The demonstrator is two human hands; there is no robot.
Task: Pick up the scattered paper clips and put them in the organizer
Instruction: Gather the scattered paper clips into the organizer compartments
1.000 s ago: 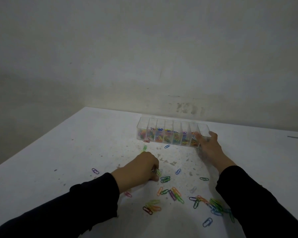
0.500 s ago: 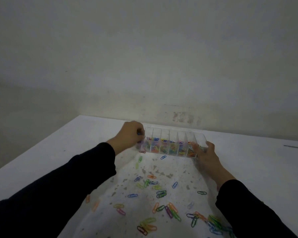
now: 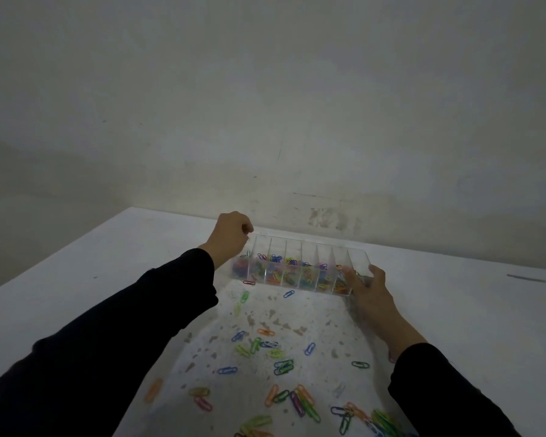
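The clear plastic organizer stands across the table at the back, and its several compartments hold coloured paper clips. My left hand hovers at its left end with the fingers pinched together. A small pale bit, apparently a paper clip, shows at the fingertips. My right hand grips the organizer's right end, thumb on the side wall and fingers on the front. Scattered paper clips in several colours lie on the table between my arms, densest at the near right.
The white table has a worn, speckled patch in the middle. A bare wall rises close behind the organizer. A single red clip and a blue clip lie just in front of the organizer. A dark mark sits at the far right.
My left hand rose from the pile of clips with a clip pinched and travelled to the organizer's left end. My right hand stayed on the organizer's right end.
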